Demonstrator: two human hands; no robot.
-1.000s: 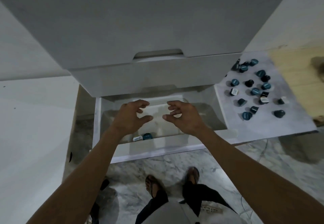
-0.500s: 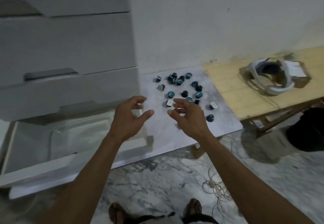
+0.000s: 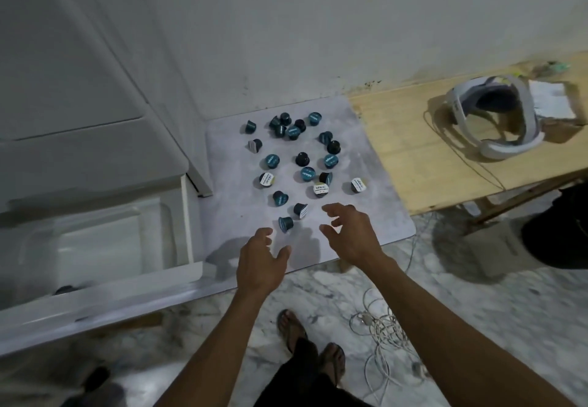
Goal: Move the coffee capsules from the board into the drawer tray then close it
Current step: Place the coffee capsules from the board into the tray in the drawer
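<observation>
Now you are hovering both empty, loosely spread hands over the board [image 3: 375,215], your left hand [image 3: 262,263] lying nearer the closest capsule [image 3: 285,224], which is tipped just ahead of its fingertips [image 3: 266,233], your right hand [image 3: 353,231] beside it.

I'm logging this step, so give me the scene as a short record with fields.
capsules: scattered on the board, none held
board: grey, right of the drawer
drawer: pulled open
left hand: empty, fingers spread over the board's near edge
right hand: empty, open, nearing the closest capsules
wooden table: holds a white headset
</observation>
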